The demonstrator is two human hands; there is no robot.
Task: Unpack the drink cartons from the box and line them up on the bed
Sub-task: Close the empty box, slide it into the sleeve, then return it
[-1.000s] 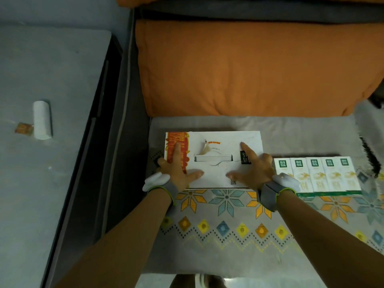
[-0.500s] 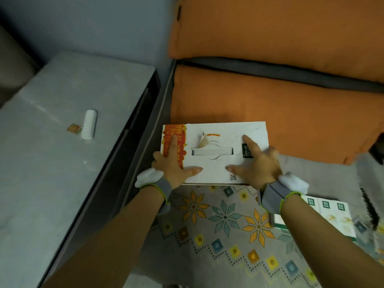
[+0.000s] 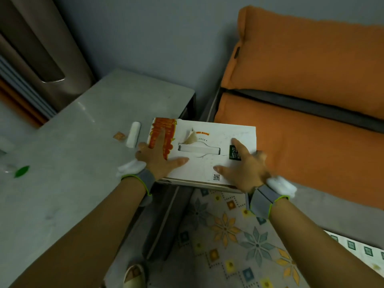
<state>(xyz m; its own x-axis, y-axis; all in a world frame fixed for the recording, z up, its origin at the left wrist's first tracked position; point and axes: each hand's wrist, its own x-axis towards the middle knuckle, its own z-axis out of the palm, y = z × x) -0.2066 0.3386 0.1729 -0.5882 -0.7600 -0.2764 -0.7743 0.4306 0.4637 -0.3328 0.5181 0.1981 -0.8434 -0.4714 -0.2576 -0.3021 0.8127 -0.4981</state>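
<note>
A: So, where is the box (image 3: 209, 156) being held right now?

B: It is being carried between 2 hands, above the gap between the bed (image 3: 342, 198) and the bedside table (image 3: 68, 163), with its left end over the table's edge. The left hand (image 3: 160, 156) is being pressed flat on the orange-printed end, fingers spread, and the right hand (image 3: 245, 169) is being laid the same way on the white end. Whether fingers are being curled under the far sides cannot be told.

A: And the drink cartons (image 3: 359, 250)?

B: A row of them is being glimpsed at the lower right, lying on the patterned bedspread (image 3: 226, 227), mostly cut off by the right forearm. The box appears closed on top, with only the handle slot and a torn flap showing, so what is left inside cannot be told.

A: How is the step being done well, judging by this?

B: The box is probably being set aside on the table. It should be kept level, gripped evenly at both ends, and lowered clear of the small white roll (image 3: 133, 137) and the scrap beside it, so nothing is being knocked off.
</note>
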